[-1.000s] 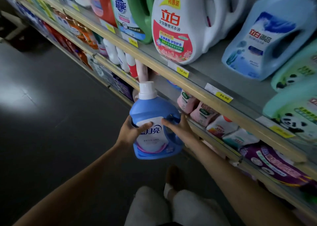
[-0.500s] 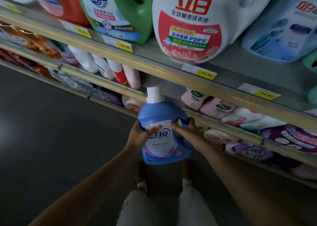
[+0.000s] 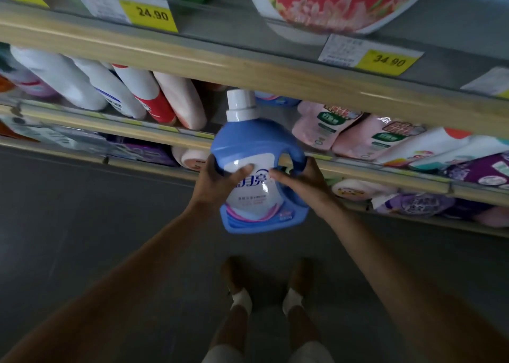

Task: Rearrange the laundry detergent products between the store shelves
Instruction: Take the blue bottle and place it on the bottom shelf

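Upper left of frame: yellow price tag (image 3: pixel 148 15) reads "24.90", fixed above the wooden shelf rail (image 3: pixel 170 51). Below it, on the middle shelf, a row of white and red bottles (image 3: pixel 121 93); their print is too blurred to read.

Centre: blue detergent bottle (image 3: pixel 256 175), upright, white cap (image 3: pixel 239 105) just under the rail. It is held in the air in front of the middle shelf, in the gap between the bottle row and the pouches. The white label carries blue Chinese characters, partly covered.

The left hand (image 3: pixel 217 183) grips the bottle's left side, thumb across the label. The right hand (image 3: pixel 303 181) grips the handle side, thumb on the label.

Upper right: large white jug (image 3: pixel 330 7) with a red floral label, and a tag (image 3: pixel 388 61) reading "34.90". Right: pink refill pouches (image 3: pixel 358 131), and purple pouches (image 3: pixel 413 204) on the shelf below.
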